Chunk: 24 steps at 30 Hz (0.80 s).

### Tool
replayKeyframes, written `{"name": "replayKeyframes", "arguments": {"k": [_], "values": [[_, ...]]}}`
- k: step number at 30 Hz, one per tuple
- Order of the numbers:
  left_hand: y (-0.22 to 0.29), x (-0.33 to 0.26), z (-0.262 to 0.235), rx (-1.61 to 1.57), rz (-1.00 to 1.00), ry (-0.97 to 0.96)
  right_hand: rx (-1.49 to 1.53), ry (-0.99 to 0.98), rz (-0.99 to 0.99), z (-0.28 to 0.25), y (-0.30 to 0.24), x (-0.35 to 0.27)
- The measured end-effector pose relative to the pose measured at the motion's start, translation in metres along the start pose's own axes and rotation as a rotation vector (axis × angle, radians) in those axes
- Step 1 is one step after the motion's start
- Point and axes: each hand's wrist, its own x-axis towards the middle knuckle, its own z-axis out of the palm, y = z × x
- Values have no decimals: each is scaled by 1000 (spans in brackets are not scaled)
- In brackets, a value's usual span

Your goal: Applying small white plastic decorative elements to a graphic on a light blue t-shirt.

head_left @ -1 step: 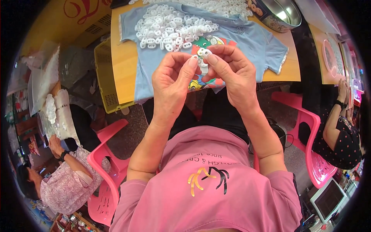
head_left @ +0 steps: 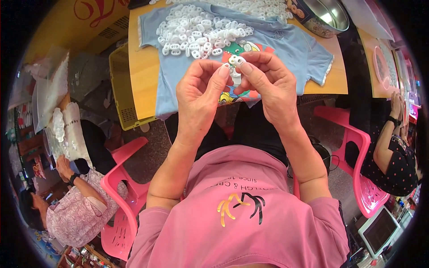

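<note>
My right hand [head_left: 270, 82] is closed, pinching a small white plastic piece with two holes [head_left: 239, 60] between thumb and fingertips. Close beside it, my left hand [head_left: 200, 87] pinches another small white plastic piece [head_left: 226, 65], mostly covered by the thumb. Between the two hands more white shows below the fingertips, too hidden to make out. Both hands are raised over the near part of a light blue T-shirt [head_left: 167, 76] with a cartoon print. Beyond them on the shirt lies a heap of white two-holed plastic pieces [head_left: 196, 33].
The shirt lies spread on a wooden table [head_left: 145, 89]. At its far right stands a round metal tin [head_left: 318, 30], with more white pieces [head_left: 268, 10] along the far edge. A yellow crate [head_left: 127, 109] stands left. People sit on both sides on pink chairs [head_left: 114, 214].
</note>
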Motion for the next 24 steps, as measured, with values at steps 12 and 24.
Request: {"name": "replayKeyframes", "arguments": {"k": [12, 24], "values": [[-5, -3, 2, -28, 34, 18, 49, 14, 9, 6, 3, -4], [-7, -7, 9, -136, 11, 26, -51, 108, -134, 9, 14, -10]]}}
